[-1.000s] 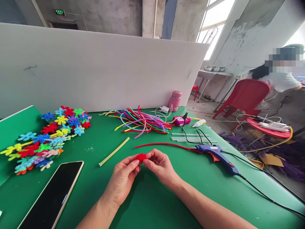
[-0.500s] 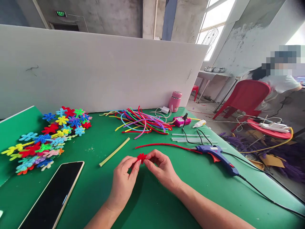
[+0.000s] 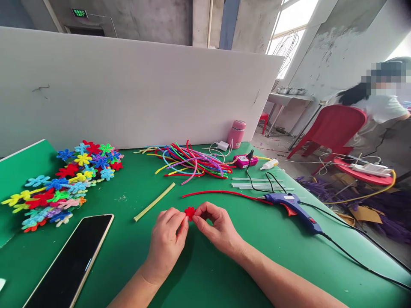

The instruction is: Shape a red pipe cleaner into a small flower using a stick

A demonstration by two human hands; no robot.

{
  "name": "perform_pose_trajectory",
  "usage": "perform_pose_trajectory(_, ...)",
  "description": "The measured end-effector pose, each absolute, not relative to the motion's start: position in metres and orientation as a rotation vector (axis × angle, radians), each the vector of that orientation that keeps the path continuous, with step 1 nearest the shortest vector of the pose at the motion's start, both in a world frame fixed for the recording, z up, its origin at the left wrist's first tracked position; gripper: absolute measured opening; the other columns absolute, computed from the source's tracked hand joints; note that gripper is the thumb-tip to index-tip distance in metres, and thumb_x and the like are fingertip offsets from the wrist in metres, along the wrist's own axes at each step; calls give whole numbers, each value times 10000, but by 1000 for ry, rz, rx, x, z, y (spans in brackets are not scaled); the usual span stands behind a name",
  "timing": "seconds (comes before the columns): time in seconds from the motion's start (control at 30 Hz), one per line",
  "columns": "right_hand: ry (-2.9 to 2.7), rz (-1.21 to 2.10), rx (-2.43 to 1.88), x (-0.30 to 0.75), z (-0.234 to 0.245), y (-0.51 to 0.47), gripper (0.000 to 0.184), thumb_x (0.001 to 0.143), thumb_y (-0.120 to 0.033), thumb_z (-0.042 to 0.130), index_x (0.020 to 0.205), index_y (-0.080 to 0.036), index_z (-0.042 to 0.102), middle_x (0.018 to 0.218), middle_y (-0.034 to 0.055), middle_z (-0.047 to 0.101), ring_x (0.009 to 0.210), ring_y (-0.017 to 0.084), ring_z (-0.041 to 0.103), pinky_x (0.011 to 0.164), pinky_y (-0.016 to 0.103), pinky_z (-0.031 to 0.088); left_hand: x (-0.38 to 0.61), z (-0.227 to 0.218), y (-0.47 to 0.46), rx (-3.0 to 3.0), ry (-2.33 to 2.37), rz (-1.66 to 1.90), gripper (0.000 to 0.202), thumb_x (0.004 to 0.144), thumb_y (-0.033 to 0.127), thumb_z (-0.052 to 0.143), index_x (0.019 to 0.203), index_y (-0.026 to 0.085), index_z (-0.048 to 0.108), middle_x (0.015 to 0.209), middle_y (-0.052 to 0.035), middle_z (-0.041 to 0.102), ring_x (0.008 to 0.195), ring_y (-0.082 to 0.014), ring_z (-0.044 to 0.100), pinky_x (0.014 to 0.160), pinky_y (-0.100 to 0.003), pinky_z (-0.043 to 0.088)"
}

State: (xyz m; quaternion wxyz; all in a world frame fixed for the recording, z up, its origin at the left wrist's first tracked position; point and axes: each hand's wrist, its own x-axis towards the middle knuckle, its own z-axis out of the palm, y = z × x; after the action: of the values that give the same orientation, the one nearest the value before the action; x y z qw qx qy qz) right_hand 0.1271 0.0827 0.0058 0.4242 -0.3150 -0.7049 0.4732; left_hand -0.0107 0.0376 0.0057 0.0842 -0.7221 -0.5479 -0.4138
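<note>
**L hand [image 3: 167,239] turned over, small red flower [image 3: 190,212] still pinched**

Rm: bare grey wall up top, bright window [image 3: 295,17] upper R, big white panel [image 3: 144,94] standing behind the bench [image 3: 308,269]. Off to R, a person [image 3: 382,107] in white sits on a red chair [image 3: 340,124].

Bench: green top, busy. Phone [image 3: 72,259] lies at L, nr the front; pile of multicolour flowers [image 3: 67,171] beyond it. Bundle of fuzzy stems [image 3: 194,160] at back middle, pink bottle [image 3: 236,134] to its R. Glue gun [image 3: 297,205] at R, nozzle at a single red stem [image 3: 221,192]; clear glue sticks [image 3: 248,186] just beyond. Yellowish strip [image 3: 154,202] lies alone, nr L hand.

Hands: vs 1 s ago, L hand has rolled so its back shows; R hand [image 3: 220,229] abt the same. L thumb + fingertips pinch the flower's L side, R thumb + index its R edge.

Flower: held btwn both hands, above bench, front ctr. Petals look more spread than 1 s ago. Prob. a regrip while shaping by hand, piece not finished yet. Gun untouched.
</note>
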Motion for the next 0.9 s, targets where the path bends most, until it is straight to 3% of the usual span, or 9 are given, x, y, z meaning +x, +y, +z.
perform_pose_trajectory(0.43,-1744,1222,-771,127,4,82,106,754,-235,535,678,-166,509,614,-14,530,565,99,460,562,223,401,-10,5,37,-2125,-1622,-1277,178,796,155,464,643,177,551,607,-15,544,590,-140,478,584,-263,407)
perform_pose_trajectory(0.57,-1732,1176,-812,129,5,87,91,757,-237,525,707,-163,511,629,-11,522,578,105,462,575,232,403,-8,9,39,-2214,-1902,-1658,123,784,213,483,742,179,594,683,-19,575,602,-132,524,564,-239,425)
perform_pose_trajectory(0.77,-1725,1166,-806,132,6,90,59,759,-210,509,723,-166,494,651,-7,541,599,109,482,594,239,414,-6,13,41,-2182,-2388,-2242,241,770,360,515,678,167,627,529,27,476,537,-108,444,522,-225,365)
perform_pose_trajectory(0.9,-1726,1181,-773,131,6,89,50,756,-212,517,739,-167,506,673,3,569,625,121,522,620,252,436,-4,11,42,-1985,-2510,-2646,218,704,344,613,790,148,655,571,17,538,549,-98,437,566,-233,365)
